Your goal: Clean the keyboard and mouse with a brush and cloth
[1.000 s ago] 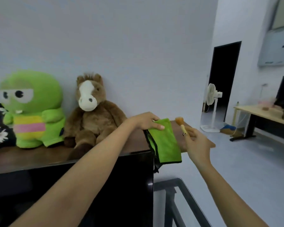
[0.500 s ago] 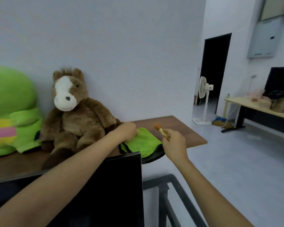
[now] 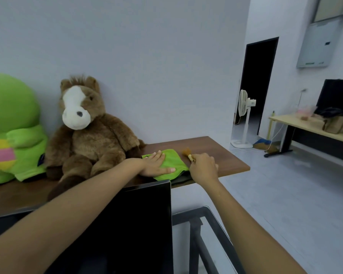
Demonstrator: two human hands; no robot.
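A person's left hand (image 3: 156,165) lies flat, fingers straight and slightly spread, on a green cloth (image 3: 171,165) at the near edge of a brown shelf (image 3: 216,153). Just right of the cloth, the right hand (image 3: 203,169) curls its fingers round a brush (image 3: 187,153), bristles on the shelf. Bare wood runs from the cloth to the shelf's right end. A plush horse (image 3: 87,135) sits left of the cloth.

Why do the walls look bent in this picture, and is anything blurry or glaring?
Head view: the wide-angle lens bows straight lines, so the doorway leans near the right side. Light is soft and even, with no harsh glare. The brush bristles look smeared; the left hand on the cloth and the right hand are fairly sharp.
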